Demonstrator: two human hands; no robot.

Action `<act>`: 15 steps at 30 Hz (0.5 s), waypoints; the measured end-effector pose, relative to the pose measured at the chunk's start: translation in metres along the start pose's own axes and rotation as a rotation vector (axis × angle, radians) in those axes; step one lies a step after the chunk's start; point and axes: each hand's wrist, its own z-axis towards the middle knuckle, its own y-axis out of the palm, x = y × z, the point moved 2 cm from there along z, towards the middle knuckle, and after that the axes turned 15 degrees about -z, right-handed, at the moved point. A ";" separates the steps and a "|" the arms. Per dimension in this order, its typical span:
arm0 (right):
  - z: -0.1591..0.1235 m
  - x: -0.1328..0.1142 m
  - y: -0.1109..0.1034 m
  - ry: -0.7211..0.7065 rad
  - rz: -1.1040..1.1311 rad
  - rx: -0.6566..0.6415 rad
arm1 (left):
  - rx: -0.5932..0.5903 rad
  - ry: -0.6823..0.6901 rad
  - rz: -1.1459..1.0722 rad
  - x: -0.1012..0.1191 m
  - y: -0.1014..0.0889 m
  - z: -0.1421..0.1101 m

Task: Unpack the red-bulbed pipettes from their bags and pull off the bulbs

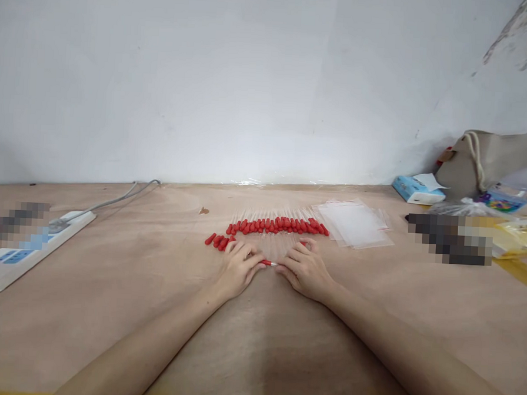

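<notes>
My left hand [240,268] is closed on a red rubber dropper bulb [266,262], whose end pokes out past the fingertips. A clear thin tube [273,264] meets the bulb and runs toward my right hand [307,272], whose fingers are closed around it. Just beyond both hands lie several clear glass dropper tubes [275,245]. Farther back, a row of droppers with red bulbs [280,224] lies side by side, tips toward the wall. Loose red bulbs [219,242] sit beside my left fingers. Another bit of red shows at my right fingers.
Flat clear zip bags [354,223] lie right of the row. A white power strip [44,251] with a grey cable is at the left. Tissues [418,189], a beige bag [490,162], a plastic bottle [518,187] and a blurred dark object [451,240] stand at the right.
</notes>
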 end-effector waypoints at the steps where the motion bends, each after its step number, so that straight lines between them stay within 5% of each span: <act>1: 0.000 0.001 -0.001 0.001 0.008 -0.001 | -0.008 0.012 0.027 0.000 -0.001 0.000; 10: -0.002 -0.001 -0.002 -0.003 0.002 0.049 | -0.073 0.045 -0.022 0.004 -0.006 0.001; 15: -0.015 0.025 -0.001 0.204 -0.056 0.104 | 0.054 -0.054 -0.015 -0.021 -0.027 -0.014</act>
